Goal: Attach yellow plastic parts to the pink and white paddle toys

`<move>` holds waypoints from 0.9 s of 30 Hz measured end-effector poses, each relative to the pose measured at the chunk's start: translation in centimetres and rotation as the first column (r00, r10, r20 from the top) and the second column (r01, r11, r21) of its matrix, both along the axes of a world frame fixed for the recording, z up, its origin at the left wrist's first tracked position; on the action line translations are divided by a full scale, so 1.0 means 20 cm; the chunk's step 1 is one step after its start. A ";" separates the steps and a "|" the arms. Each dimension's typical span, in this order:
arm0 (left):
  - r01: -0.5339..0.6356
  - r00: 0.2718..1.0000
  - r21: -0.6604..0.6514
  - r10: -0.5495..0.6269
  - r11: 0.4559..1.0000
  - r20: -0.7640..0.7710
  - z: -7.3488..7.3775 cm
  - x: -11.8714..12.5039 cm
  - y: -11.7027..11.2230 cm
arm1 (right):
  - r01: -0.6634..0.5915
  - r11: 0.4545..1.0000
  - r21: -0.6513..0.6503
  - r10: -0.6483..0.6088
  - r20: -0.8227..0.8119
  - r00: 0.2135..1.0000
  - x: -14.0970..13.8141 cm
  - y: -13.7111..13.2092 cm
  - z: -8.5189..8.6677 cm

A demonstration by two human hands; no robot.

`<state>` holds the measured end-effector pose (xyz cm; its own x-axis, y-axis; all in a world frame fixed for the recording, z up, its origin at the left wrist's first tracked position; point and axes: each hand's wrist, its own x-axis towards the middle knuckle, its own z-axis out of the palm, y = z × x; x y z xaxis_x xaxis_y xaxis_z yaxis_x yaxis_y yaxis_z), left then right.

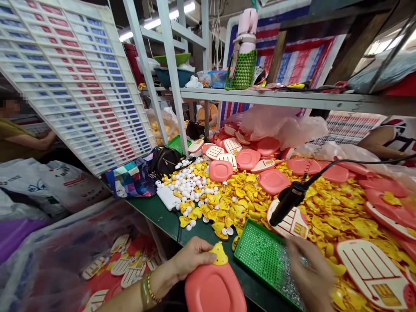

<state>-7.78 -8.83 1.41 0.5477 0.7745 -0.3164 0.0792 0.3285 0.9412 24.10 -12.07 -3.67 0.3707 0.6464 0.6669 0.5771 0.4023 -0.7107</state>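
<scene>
My left hand [191, 258] grips a salmon-pink plastic plate [214, 288], with its thumb near a yellow plastic piece [220, 255] at the plate's top end. My right hand [308, 273], slightly blurred, hangs over the corner of a green perforated tray [263, 255] scattered with silver beads [290, 281]. Whether its fingers hold anything is hidden. A black corded wand tool [288, 203] rests with its tip by a white-and-red plastic plate [289, 221]. A large heap of yellow plastic pieces [344, 212] spreads across the green table [156, 214].
White balls [191, 186] and pink plates [273, 181] lie among the yellow heap. A white rack [74, 82] leans at left, a metal shelf [260, 93] runs overhead, and a black bag [165, 160] stands beyond. Co-workers sit at left [19, 141] and right [386, 143].
</scene>
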 end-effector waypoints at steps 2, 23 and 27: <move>-0.018 1.000 0.044 0.018 0.999 0.005 0.02 -0.05 0.00 | -0.133 0.970 -0.203 0.171 0.181 0.969 -0.36 0.31 0.11; 0.242 0.968 0.437 -0.183 0.866 -0.172 0.11 -0.01 -0.15 | -0.600 0.717 -0.355 0.250 -0.673 0.696 -0.57 0.35 0.19; 0.391 0.918 0.800 -0.257 0.455 -0.302 0.13 0.08 -0.17 | -0.711 0.692 -0.122 0.159 -0.936 0.315 -0.51 -0.09 0.17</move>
